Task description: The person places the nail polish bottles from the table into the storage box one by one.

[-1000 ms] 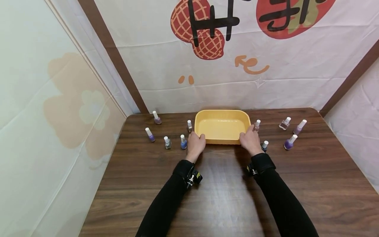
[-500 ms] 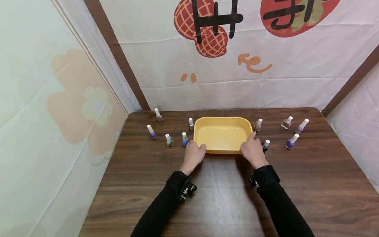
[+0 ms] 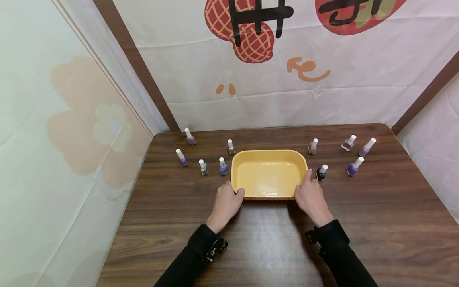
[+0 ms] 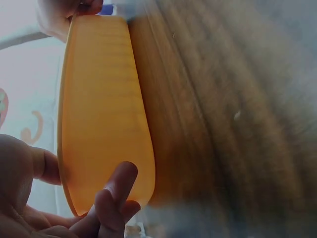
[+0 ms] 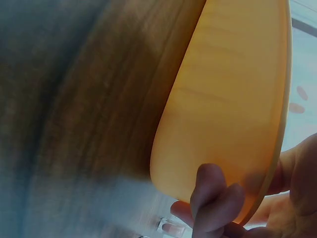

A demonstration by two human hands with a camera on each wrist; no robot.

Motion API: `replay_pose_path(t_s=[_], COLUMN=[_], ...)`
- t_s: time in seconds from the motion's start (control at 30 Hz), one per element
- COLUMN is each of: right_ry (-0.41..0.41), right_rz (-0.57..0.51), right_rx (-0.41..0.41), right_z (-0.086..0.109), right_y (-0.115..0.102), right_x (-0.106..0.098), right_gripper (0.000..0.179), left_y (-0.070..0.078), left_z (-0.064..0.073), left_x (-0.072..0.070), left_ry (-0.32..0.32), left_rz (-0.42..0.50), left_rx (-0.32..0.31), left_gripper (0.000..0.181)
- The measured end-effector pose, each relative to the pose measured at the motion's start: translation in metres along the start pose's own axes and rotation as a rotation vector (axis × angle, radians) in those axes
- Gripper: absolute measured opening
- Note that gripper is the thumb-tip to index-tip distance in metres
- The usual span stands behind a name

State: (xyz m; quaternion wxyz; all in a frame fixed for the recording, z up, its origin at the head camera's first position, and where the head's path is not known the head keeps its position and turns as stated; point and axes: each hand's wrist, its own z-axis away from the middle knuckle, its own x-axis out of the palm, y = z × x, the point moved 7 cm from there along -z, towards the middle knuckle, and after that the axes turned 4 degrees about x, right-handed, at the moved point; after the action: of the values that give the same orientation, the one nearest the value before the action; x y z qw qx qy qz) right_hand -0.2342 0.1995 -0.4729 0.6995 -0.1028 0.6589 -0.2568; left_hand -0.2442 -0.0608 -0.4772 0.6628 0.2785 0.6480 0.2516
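Note:
A yellow rectangular tray (image 3: 269,173) with rounded corners and nothing in it sits at the middle of the table. My left hand (image 3: 226,203) grips its near left corner, and my right hand (image 3: 312,199) grips the near right corner. In the left wrist view the thumb lies over the rim while fingers (image 4: 121,183) press the outer wall of the tray (image 4: 99,99). The right wrist view shows the same hold, with curled fingers (image 5: 213,198) against the wall of the tray (image 5: 223,99).
Nail polish bottles with white caps stand on both sides. Nearest the tray are a blue one (image 3: 223,167) at left and a black one (image 3: 321,173) at right; a purple one (image 3: 354,166) is farther right. The wooden table (image 3: 265,247) ends at a printed cloth wall (image 3: 251,107).
Both hands have drawn the yellow tray toward the person, away from the table's back edge. The bottles stay where they were; the head view has shifted slightly.

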Motion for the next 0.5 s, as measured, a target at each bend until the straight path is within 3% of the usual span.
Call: replay_pose_path(t_s=[0.2,0.5], right_ry=[-0.017,0.036], right_rz=[-0.008,-0.013], right_rx=[0.002,-0.042], right_z=[0.016,0.043], right_y=[0.003,0.008], right_x=[0.005,0.005], right_gripper=[0.064,0.062], left_y=[-0.01,-0.013], left_z=[0.018,0.044], left_x=[-0.003,-0.005], left_ry=[-0.003,-0.017], left_rz=[0.003,0.013], left_rx=[-0.025,0.058], left_gripper=[0.017,0.017])
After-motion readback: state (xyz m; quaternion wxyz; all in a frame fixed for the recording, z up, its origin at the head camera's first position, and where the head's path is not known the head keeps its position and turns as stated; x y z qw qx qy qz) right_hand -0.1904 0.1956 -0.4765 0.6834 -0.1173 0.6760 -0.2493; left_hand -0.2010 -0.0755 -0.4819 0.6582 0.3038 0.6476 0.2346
